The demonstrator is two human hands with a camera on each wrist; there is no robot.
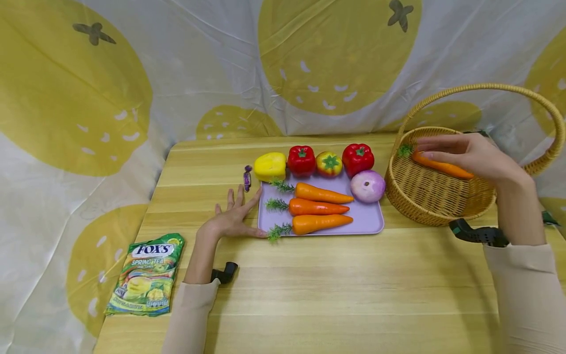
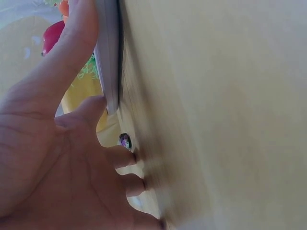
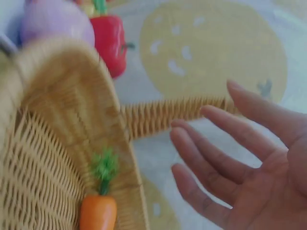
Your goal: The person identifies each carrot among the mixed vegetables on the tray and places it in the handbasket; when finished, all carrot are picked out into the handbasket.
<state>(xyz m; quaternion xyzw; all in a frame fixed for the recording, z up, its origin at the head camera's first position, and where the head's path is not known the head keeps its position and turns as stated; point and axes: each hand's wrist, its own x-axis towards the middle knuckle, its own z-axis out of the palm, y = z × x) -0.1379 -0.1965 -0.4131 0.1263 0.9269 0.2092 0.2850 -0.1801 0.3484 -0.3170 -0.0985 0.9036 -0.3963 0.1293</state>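
Observation:
My left hand (image 1: 231,220) spreads its fingers at the left end of a lilac tray (image 1: 368,216), its thumb and index finger touching the rim. In the left wrist view, the other fingertips (image 2: 139,186) rest on the wood. On the tray lie three orange carrots (image 1: 319,207) with green tops. A fourth carrot (image 1: 447,169) lies inside a wicker basket (image 1: 407,209) at the right. Over that basket is my right hand (image 1: 484,156); the right wrist view shows its fingers loosely extended, apart from the carrot, with nothing in them.
Along the tray's back stand a yellow pepper (image 1: 269,166), two red peppers (image 1: 301,161), a yellow-red fruit (image 1: 329,164) and a purple onion (image 1: 368,187). A purple-wrapped candy (image 1: 247,178) and a green candy bag (image 1: 148,275) lie leftward. The basket's tall handle (image 1: 482,87) arches up.

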